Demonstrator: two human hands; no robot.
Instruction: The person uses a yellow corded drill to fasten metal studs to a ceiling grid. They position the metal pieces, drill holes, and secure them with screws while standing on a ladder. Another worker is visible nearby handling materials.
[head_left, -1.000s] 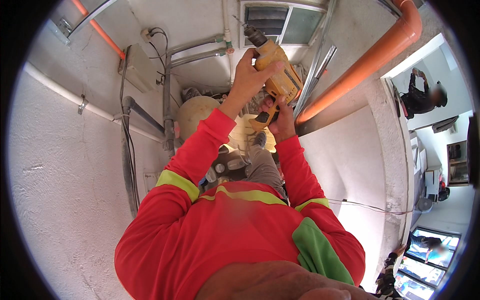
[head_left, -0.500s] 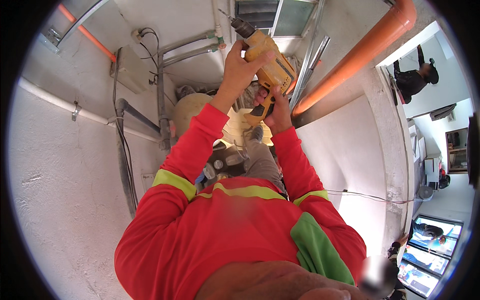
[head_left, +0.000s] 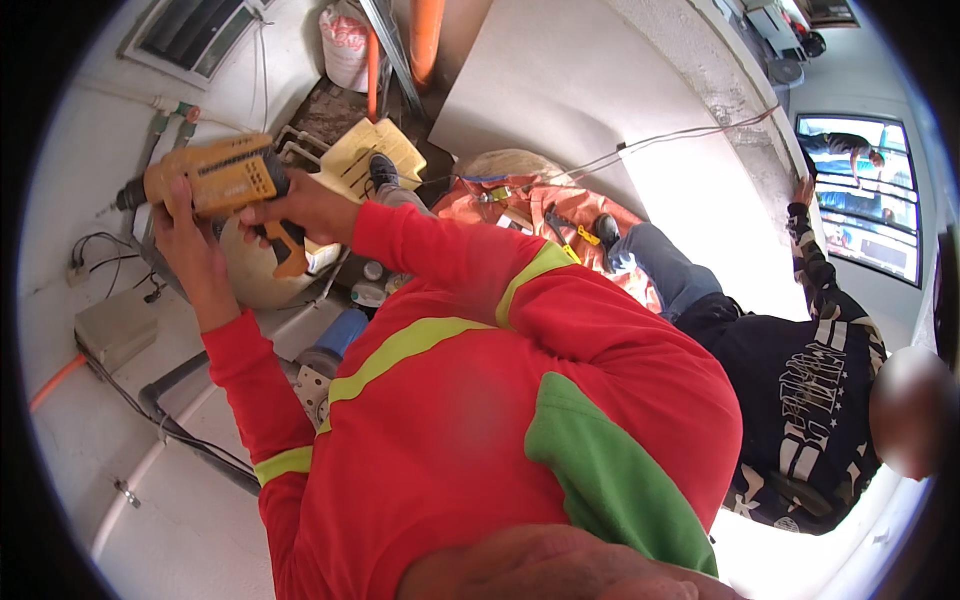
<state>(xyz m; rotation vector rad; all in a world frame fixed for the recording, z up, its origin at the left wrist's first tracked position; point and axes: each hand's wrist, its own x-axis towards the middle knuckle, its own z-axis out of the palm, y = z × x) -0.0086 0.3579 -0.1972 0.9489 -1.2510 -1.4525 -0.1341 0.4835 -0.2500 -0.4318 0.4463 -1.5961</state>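
Both bare hands are holding a yellow power drill with black trim (head_left: pixel 235 180) at the left of the frame.
The left hand (head_left: pixel 195 250) is supporting the drill from below, its grip clamping the front of the body just behind the black chuck (head_left: pixel 132 194), while the slim metal bit (head_left: pixel 105 210) is pointing toward the left edge. The right hand (head_left: pixel 315 210) is clamping its grip around the handle at the rear. A rounded cream tank (head_left: pixel 250 275) is showing behind the handle. At upper centre, a flat yellow plastic piece (head_left: pixel 402 146) is lying below a white sack with red markings (head_left: pixel 345 55). Right of centre, a crumpled orange tarp (head_left: pixel 577 199) is carrying hand tools (head_left: pixel 585 236). At right, a co-worker in a dark patterned top (head_left: pixel 775 390) is stretching an arm upward.
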